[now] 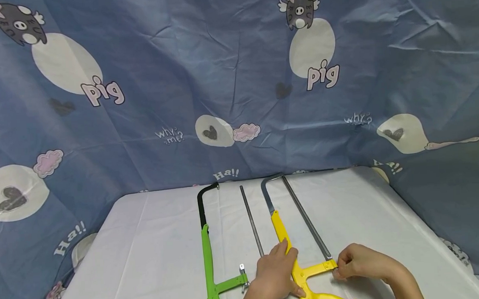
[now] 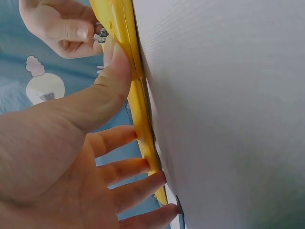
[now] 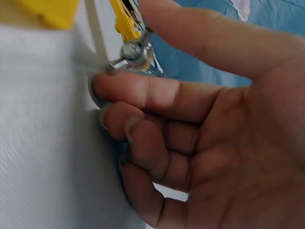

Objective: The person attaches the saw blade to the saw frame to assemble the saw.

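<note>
As the left grip [image 1: 272, 274] is pressing outspread, it is presumably steadying the yellow saw [image 1: 281, 228]. The right grip [image 1: 361, 262] is pinching its nut [image 3: 132, 50].

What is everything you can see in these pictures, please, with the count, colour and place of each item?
Table: 1, white, under the tools
Printed cloth: count unclear, blue with pig and lettering prints, behind and beside the table
Green hacksaw frame: 1, green with a black upper end, left of centre on the table
Metal fitting: 1 assembly, silver, at the end of the green frame's lower arm
Loose blade: 1, grey, between the two frames
Yellow hacksaw frame: 1, yellow with a grey upper end, right of the green one
Mounted blade: 1, grey, along the yellow frame's open side
Wing nut: 1, silver, at the yellow frame's lower arm
Left hand: 1, bare, on the yellow frame
Right hand: 1, bare, at the wing nut
</note>
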Demonstrator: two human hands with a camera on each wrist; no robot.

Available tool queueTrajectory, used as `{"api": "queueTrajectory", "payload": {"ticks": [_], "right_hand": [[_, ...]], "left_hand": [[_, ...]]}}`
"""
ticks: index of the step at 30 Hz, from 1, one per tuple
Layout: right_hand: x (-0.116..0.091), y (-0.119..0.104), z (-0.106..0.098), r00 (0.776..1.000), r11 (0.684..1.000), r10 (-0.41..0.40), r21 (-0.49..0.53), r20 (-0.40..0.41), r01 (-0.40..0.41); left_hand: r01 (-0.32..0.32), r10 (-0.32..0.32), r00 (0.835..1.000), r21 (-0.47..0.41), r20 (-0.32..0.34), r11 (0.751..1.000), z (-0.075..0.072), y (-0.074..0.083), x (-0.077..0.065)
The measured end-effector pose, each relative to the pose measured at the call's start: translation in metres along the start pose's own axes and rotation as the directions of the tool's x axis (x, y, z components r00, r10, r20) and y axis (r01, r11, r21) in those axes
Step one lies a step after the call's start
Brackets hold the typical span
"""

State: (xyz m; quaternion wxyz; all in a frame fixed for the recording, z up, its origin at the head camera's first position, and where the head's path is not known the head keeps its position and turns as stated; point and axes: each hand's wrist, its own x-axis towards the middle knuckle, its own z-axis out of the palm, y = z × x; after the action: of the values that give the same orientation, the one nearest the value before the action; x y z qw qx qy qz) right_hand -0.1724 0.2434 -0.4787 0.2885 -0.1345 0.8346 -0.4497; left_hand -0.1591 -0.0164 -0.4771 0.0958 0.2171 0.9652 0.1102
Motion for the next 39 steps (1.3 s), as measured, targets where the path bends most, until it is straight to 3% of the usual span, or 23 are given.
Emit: {"api": "queueTrajectory", "payload": {"ticks": [7,14,29,39], "right_hand": [[0.0016,-0.0012,0.0051,0.997,0.998,0.042,-0.037,-0.070,-0.044],[0.0011,-0.0036,0.0036,0.996,0.997,0.067,-0.039,-0.055,-0.069],[-0.0001,0.0006,0.0014,0.999,0.998,-0.034,0.050,0.039,0.032],[-0.0001,-0.0007,0.0018,0.997,0.998,-0.064,0.020,0.053,0.063]], "left_hand": [[-0.009,0.009,1.000,0.017,-0.001,1.000,0.0002,0.0000,0.0006],[0.000,0.000,1.000,0.001,0.009,1.000,-0.0006,0.0001,0.0007],[0.009,-0.009,1.000,0.006,0.025,1.000,-0.0015,0.0000,0.0004],[0.009,-0.009,1.000,-0.003,0.016,1.000,0.0007,-0.0010,0.0013]]}}
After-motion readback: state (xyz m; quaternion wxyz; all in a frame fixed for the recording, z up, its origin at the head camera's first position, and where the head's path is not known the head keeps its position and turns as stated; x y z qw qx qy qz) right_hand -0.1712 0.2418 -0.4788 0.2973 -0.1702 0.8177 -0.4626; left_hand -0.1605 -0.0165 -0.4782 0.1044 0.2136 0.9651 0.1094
